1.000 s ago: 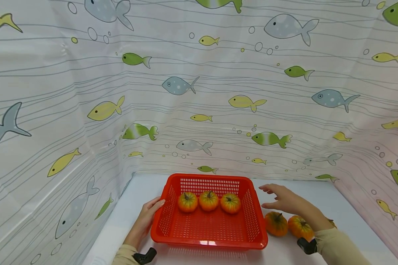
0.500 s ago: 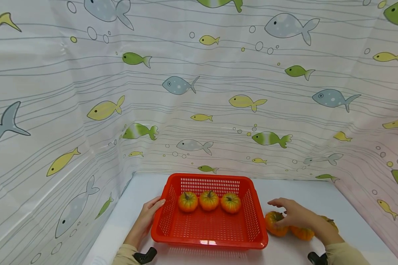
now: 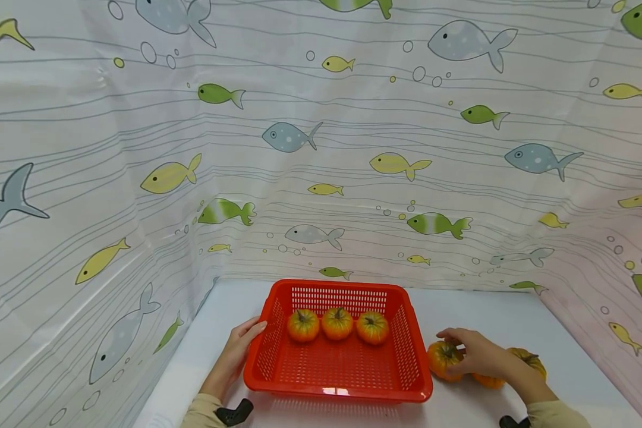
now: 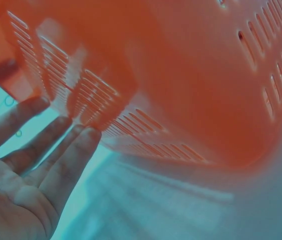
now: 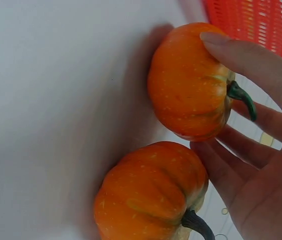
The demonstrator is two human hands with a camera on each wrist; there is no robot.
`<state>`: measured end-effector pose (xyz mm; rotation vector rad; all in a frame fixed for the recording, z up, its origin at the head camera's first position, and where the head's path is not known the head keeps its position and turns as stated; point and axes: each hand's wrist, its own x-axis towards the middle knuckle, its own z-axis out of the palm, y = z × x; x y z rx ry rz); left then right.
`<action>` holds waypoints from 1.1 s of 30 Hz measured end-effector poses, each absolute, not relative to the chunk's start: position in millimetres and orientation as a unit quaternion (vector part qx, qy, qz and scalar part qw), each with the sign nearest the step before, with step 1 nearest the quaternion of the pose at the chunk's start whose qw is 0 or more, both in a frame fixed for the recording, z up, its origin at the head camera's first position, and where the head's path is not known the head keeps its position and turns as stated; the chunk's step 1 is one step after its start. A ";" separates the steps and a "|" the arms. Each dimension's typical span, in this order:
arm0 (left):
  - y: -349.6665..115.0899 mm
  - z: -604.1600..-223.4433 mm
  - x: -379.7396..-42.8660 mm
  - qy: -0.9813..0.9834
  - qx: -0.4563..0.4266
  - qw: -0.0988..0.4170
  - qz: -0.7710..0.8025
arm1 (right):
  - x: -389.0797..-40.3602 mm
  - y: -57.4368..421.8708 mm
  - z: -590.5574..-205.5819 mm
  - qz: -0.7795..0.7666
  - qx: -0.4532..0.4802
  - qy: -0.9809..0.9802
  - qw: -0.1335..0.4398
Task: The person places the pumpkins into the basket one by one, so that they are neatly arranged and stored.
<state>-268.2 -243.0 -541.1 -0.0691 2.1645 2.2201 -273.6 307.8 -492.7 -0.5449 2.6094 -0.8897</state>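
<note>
A red plastic basket stands mid-table. Along its far side lie three small orange pumpkins, the left pumpkin, middle pumpkin and right pumpkin. My left hand holds the basket's left side, thumb over the rim; in the left wrist view its fingertips touch the slotted outer wall. Right of the basket, my right hand grips another small pumpkin, thumb on one side and fingers on the other. Its green stem points toward the palm.
A second loose pumpkin sits beside the gripped one, partly hidden by the right hand in the head view. Farther right is another pumpkin. A fish-patterned curtain encloses the white table at the back and sides.
My right hand has moved from beside the basket's right rim down and rightward onto the nearest loose pumpkin, its fingers closing around it. The left hand and basket have stayed in place.
</note>
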 end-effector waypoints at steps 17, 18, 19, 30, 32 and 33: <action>-242.1 -540.6 -267.1 0.702 -0.021 0.015 0.711 | -270.6 306.6 -488.7 -0.303 -0.205 0.921 0.136; -242.1 -540.5 -267.2 0.702 -0.021 0.016 0.711 | -270.4 306.5 -487.8 -0.302 -0.206 0.921 0.133; -242.3 -540.4 -267.3 0.702 -0.021 0.017 0.711 | -269.9 306.3 -486.7 -0.302 -0.207 0.922 0.131; -242.3 -540.6 -267.3 0.704 -0.020 0.016 0.709 | -270.0 307.9 -480.3 -0.311 -0.202 0.923 0.104; -242.6 -540.7 -267.2 0.705 -0.020 0.016 0.709 | -269.6 306.9 -477.6 -0.318 -0.190 0.923 0.106; -242.7 -540.8 -267.1 0.705 -0.019 0.016 0.709 | -269.2 306.3 -475.9 -0.320 -0.185 0.923 0.106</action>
